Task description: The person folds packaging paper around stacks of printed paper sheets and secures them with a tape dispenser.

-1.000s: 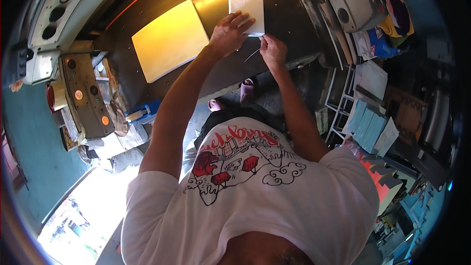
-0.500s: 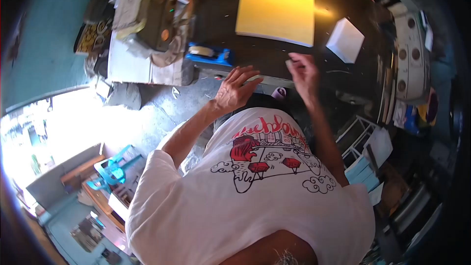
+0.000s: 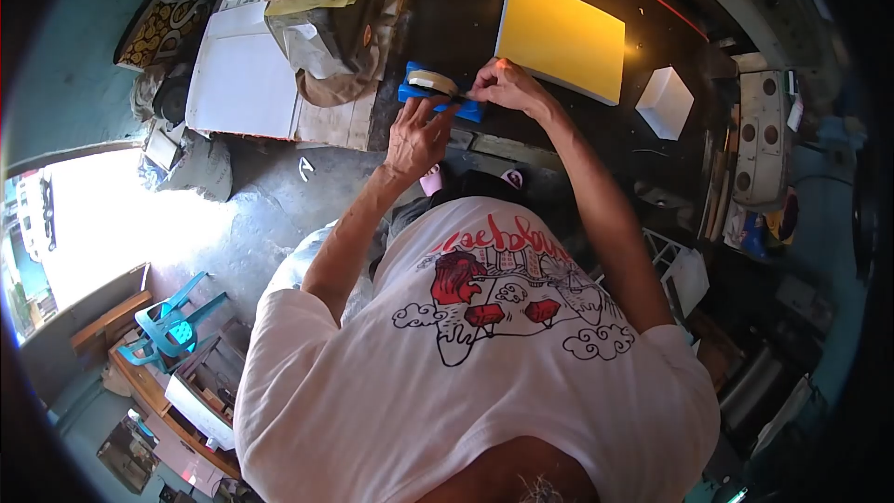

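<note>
On the dark table stands a blue tape dispenser (image 3: 407,93) with a roll of pale tape (image 3: 432,82) in it. My left hand (image 3: 417,138) is at its near side, fingers bent against the dispenser body. My right hand (image 3: 512,90) is at the dispenser's right end, thumb and fingers pinched together at the tape's end; the strip itself is hardly visible. Just beyond my right hand lies a stack of yellow paper (image 3: 563,33). To the right of that stack sits a small white block of paper (image 3: 665,104).
A worn machine or wooden block (image 3: 317,0) stands at the table's left, beside white sheets (image 3: 237,70). A pale panel with round holes (image 3: 762,135) is at the right. Behind on the left is a blue plastic chair (image 3: 175,324).
Both hands have moved to the tape dispenser, my right hand sweeping left from open space near the white block. The view has shifted slightly. My right fingers have closed into a pinch.
</note>
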`<action>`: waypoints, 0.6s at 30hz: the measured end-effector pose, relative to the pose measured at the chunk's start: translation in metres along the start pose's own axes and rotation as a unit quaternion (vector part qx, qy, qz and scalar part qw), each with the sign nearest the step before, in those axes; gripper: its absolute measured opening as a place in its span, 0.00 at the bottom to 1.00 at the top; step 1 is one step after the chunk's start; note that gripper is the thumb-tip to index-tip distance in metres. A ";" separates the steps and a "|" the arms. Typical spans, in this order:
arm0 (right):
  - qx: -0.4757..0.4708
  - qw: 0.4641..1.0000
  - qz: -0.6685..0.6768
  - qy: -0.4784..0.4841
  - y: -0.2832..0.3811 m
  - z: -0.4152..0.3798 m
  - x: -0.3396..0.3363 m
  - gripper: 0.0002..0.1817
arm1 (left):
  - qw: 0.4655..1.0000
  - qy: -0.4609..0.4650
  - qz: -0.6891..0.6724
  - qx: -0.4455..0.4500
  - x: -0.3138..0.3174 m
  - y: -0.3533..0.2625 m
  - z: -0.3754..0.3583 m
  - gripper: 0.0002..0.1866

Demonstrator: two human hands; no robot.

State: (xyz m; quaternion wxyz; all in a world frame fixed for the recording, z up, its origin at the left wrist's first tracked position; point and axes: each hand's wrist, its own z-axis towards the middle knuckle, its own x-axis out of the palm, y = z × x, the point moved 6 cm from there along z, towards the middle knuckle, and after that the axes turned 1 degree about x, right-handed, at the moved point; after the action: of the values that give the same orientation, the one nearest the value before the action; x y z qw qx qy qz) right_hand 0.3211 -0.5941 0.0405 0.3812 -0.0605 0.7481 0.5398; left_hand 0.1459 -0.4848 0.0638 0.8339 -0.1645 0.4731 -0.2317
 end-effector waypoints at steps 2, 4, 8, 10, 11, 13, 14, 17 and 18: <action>-0.035 0.999 -0.018 -0.007 0.009 -0.003 -0.004 0.12 | 1.000 0.004 -0.009 0.007 0.001 0.003 -0.002 0.22; 0.012 0.999 0.037 -0.012 0.007 -0.010 -0.011 0.12 | 1.000 0.008 -0.018 0.012 0.002 0.005 -0.001 0.22; 0.138 0.990 0.022 0.019 -0.001 -0.034 -0.023 0.11 | 0.999 0.014 -0.022 0.019 0.007 0.009 -0.004 0.22; 0.141 0.990 -0.006 0.000 -0.020 -0.042 -0.013 0.10 | 1.000 0.018 -0.014 0.020 0.010 0.011 -0.001 0.22; 0.135 0.991 0.005 -0.014 -0.032 -0.043 0.001 0.09 | 1.000 0.023 -0.009 0.017 0.011 0.011 0.000 0.22; 0.201 0.976 -0.077 -0.033 -0.040 -0.046 0.018 0.08 | 1.000 0.019 0.006 0.019 0.010 0.007 0.000 0.22; 0.276 0.945 -0.171 -0.039 -0.039 -0.052 0.019 0.08 | 0.999 0.040 0.003 0.003 0.008 0.006 0.000 0.22; 0.157 0.968 -0.058 -0.186 -0.037 -0.082 0.006 0.04 | 0.998 0.026 0.047 0.026 0.010 -0.007 0.004 0.22; 0.078 0.968 -0.024 -0.237 -0.025 -0.097 -0.007 0.05 | 0.997 0.019 0.052 0.046 0.009 -0.018 0.007 0.22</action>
State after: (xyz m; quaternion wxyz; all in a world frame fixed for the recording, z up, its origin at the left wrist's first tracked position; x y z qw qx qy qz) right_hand 0.2897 -0.6895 0.0382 0.5639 0.0811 0.6743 0.4699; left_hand 0.1515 -0.5047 0.0699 0.8422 -0.0970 0.4858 -0.2127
